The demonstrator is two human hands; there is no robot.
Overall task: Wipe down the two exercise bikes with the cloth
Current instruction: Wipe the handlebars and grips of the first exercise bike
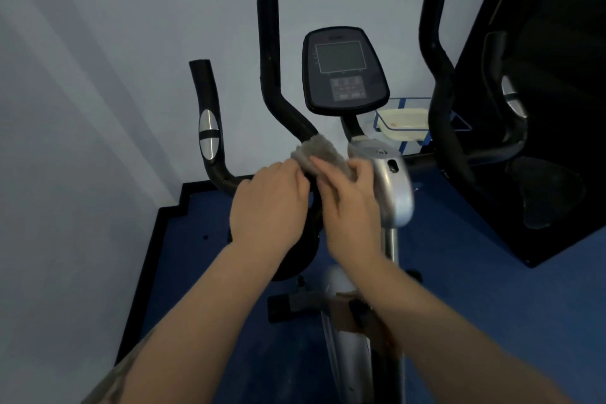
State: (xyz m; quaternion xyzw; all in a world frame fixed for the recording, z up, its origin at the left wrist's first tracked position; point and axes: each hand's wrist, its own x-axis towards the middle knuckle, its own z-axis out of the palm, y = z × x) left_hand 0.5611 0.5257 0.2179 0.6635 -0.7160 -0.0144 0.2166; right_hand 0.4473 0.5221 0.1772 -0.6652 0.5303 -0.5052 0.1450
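Exercise bike (390,180) first: it stands on a blue floor (459,289) in the corner of pale walls (82,92), filling the middle of the view, its silver column running down towards the person. A big black panel (541,108) leans or stands at the right, dark enough that I can only make out faint shapes in it. From the bike's front rise two tall black handlebars, the left handlebar (272,59) and the right handlebar (436,59), with a shorter outer grip (208,128) further left carrying a silver oval sensor. Between the tall bars sits the console (344,70), tilted up, its screen dark. Just behind the right bar a blue-edged rack (423,138) holds a pale dish (401,123).

Both bare forearms reach in from below. The left hand (269,203) has its fingers curled forward at the edge of the cloth, gripping it where the left bar bends into the stem. The right hand (351,200) is curled over the same cloth from the other side, fingertips pinching its fabric, just beside the silver stem cover (392,187).

The grey cloth (316,154) is bunched round the lower bend of the left handlebar, held between the two hands, pressed against the bar. The picture is slightly blurred around the right hand.
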